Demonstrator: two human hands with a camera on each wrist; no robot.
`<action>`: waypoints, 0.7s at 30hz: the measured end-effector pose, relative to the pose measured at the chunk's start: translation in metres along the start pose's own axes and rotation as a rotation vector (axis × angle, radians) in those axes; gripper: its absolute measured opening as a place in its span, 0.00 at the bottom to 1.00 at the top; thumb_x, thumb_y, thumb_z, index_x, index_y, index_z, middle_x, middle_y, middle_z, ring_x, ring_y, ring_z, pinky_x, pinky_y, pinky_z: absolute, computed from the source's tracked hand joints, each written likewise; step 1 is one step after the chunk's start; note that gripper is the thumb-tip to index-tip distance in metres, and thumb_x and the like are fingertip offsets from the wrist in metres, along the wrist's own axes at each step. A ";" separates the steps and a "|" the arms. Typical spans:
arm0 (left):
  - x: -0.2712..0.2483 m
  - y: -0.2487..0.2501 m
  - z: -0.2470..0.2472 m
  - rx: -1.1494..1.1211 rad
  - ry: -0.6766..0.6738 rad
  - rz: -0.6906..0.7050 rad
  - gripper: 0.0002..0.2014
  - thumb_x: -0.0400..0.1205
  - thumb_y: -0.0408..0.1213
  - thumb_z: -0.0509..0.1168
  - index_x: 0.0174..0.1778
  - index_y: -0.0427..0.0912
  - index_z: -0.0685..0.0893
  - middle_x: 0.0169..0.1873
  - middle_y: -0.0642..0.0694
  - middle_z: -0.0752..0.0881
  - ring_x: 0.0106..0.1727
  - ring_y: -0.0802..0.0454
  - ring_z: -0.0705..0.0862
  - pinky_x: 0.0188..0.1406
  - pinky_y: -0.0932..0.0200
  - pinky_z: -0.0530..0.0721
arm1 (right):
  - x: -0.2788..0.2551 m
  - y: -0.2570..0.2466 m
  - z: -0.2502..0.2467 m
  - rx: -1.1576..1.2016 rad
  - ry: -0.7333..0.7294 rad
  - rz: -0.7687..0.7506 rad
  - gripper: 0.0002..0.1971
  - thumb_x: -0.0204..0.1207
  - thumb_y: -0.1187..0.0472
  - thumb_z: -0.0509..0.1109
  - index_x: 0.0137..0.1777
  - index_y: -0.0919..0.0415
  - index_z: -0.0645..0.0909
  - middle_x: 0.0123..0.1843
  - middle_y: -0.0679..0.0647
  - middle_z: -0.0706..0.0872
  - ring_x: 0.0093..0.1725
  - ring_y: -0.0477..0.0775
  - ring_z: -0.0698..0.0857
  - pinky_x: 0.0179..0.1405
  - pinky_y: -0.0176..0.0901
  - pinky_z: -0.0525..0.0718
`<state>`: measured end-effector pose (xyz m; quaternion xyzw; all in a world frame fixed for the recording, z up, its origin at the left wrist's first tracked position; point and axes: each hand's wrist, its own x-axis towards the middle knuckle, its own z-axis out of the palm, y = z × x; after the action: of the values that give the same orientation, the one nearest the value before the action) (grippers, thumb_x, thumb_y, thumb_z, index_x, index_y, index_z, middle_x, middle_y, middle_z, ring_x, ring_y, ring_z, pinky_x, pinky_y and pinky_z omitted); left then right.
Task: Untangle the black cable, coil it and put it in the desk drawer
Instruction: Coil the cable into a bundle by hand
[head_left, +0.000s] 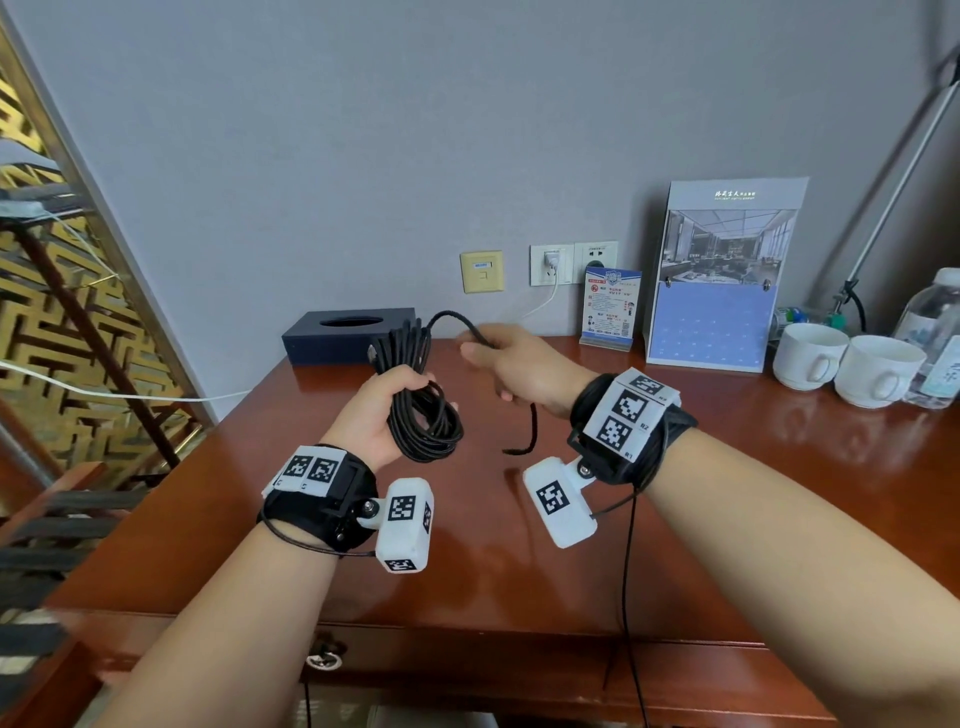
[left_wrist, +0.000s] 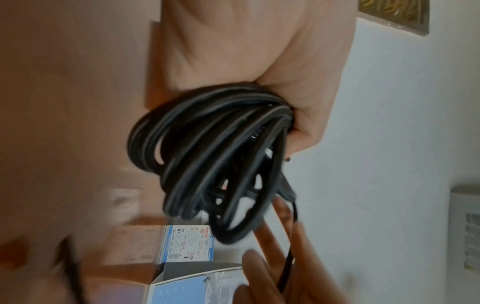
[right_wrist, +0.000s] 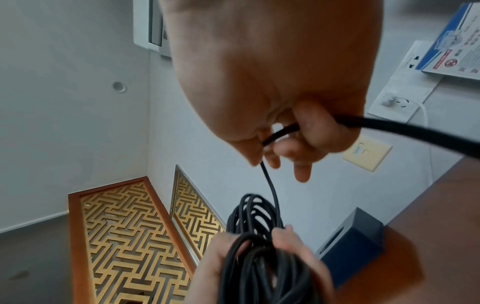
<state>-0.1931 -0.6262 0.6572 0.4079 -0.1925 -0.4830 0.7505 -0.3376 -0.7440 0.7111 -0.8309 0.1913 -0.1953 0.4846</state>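
My left hand grips a bundle of several loops of the black cable above the desk, fingers curled round the coil. A loose strand arcs up from the coil to my right hand, which pinches it between curled fingers. The free tail hangs below the right hand, ending just over the desk top. In the right wrist view the strand runs down from the fingers into the coil. The drawer front with its ring handle sits shut below the desk edge.
On the reddish wooden desk stand a dark tissue box at the back left, a blue card stand, a calendar, two white cups and a water bottle. A white charger cable hangs from the wall socket.
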 end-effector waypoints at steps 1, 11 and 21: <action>-0.001 0.001 -0.003 -0.044 0.004 -0.010 0.05 0.75 0.27 0.62 0.45 0.38 0.77 0.36 0.44 0.78 0.37 0.48 0.80 0.56 0.44 0.84 | 0.003 0.001 -0.004 0.008 0.055 -0.014 0.12 0.87 0.59 0.60 0.66 0.60 0.78 0.47 0.56 0.82 0.22 0.45 0.71 0.14 0.29 0.67; -0.003 0.011 -0.006 0.072 0.060 0.029 0.10 0.76 0.28 0.64 0.53 0.34 0.78 0.41 0.41 0.80 0.38 0.46 0.83 0.52 0.47 0.84 | 0.019 0.014 -0.013 -0.047 0.274 -0.009 0.16 0.78 0.72 0.62 0.60 0.59 0.85 0.38 0.55 0.82 0.23 0.45 0.73 0.17 0.28 0.68; 0.008 0.003 -0.003 0.165 0.148 0.124 0.19 0.81 0.44 0.71 0.62 0.35 0.80 0.33 0.42 0.82 0.31 0.47 0.83 0.34 0.54 0.85 | 0.009 -0.008 0.014 -0.213 0.084 -0.209 0.17 0.78 0.71 0.60 0.58 0.60 0.86 0.33 0.44 0.81 0.30 0.43 0.77 0.33 0.37 0.74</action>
<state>-0.1860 -0.6318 0.6571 0.4900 -0.2007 -0.3866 0.7551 -0.3219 -0.7345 0.7131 -0.8842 0.1436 -0.2579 0.3621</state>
